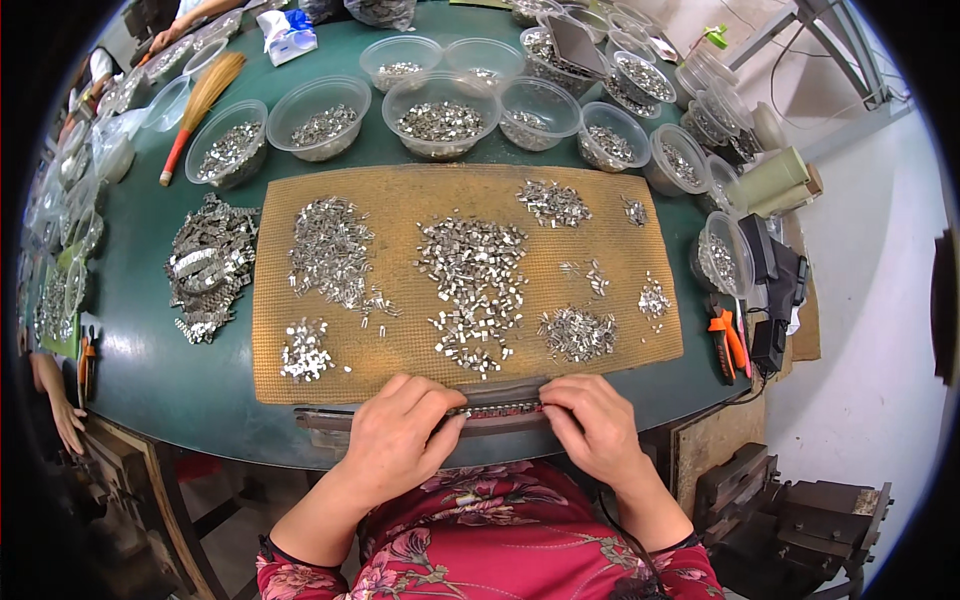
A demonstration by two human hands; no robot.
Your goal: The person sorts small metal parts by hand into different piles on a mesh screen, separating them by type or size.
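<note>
No lettering, number or sign is legible. The blue-and-white packet at the far side of the table and the pale patch on the dark metal fixture at lower right possibly carry print, though each shows too small for reading.
</note>
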